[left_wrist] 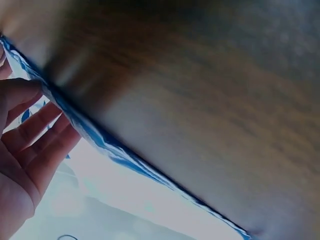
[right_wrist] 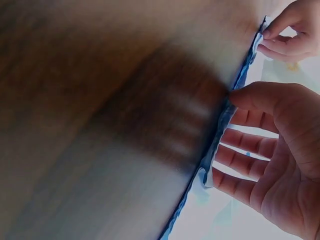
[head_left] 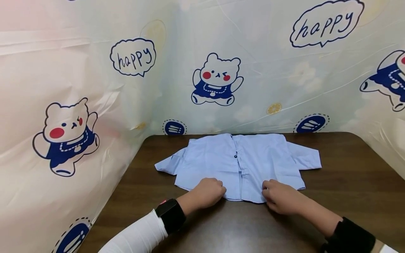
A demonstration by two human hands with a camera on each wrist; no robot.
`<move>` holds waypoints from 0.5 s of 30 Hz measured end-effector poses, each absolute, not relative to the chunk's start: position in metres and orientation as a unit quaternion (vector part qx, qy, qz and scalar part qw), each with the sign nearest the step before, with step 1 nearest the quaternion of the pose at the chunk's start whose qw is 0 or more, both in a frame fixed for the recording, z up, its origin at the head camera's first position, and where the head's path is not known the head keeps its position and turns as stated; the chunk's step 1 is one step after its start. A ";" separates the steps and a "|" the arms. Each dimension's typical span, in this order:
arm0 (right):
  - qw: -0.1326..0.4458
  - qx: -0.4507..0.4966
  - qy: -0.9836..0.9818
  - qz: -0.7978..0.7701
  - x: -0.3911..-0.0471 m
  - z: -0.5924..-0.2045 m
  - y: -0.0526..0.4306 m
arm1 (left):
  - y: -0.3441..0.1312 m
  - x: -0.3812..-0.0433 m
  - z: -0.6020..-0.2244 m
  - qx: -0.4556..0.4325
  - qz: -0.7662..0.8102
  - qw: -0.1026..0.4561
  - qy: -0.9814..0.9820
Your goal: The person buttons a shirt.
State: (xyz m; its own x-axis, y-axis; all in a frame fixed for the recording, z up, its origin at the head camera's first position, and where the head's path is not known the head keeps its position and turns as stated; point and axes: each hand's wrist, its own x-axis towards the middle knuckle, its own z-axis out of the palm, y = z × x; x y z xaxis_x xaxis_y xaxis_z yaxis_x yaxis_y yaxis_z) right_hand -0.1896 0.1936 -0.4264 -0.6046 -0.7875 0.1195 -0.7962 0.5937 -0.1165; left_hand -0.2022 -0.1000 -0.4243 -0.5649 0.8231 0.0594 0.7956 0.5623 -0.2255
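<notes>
A light blue button-front shirt (head_left: pixel 209 158) lies spread on the brown table, its sleeves out to both sides and a dark button near the middle placket. My left hand (head_left: pixel 207 192) pinches the shirt's near edge left of the placket. To the right of the placket, my right hand (head_left: pixel 283 197) pinches the same edge. In the left wrist view, the left thumb (left_wrist: pixel 22 95) lies at the fabric's edge with fingers behind the cloth. The right wrist view has the right thumb (right_wrist: pixel 260 96) on the edge, fingers spread behind it.
The brown wooden table (head_left: pixel 240 228) extends in front of the shirt and to both sides. Behind and at the left hangs a pale curtain (head_left: pixel 265 77) printed with bears and "happy" bubbles. Black bands (head_left: pixel 171 215) circle both wrists.
</notes>
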 end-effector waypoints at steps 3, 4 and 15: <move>0.027 0.440 -0.894 0.078 -0.189 -0.425 0.193 | -0.101 -0.204 -0.421 -0.438 0.048 0.044 -0.896; 0.028 0.439 -0.895 0.077 -0.189 -0.425 0.193 | -0.102 -0.205 -0.420 -0.432 0.034 0.035 -0.900; 0.022 0.439 -0.893 0.092 -0.187 -0.425 0.194 | -0.134 -0.188 -0.398 -0.427 -0.089 0.008 -0.900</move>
State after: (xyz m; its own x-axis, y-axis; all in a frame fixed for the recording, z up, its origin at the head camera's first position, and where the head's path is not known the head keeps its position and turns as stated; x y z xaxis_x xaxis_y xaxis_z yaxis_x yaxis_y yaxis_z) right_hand -0.1871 0.1942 -0.4250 -0.6128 -0.7811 0.1197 -0.7891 0.5966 -0.1461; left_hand -0.1875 -0.1345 -0.3979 -0.6345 0.7677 0.0897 0.7704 0.6189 0.1530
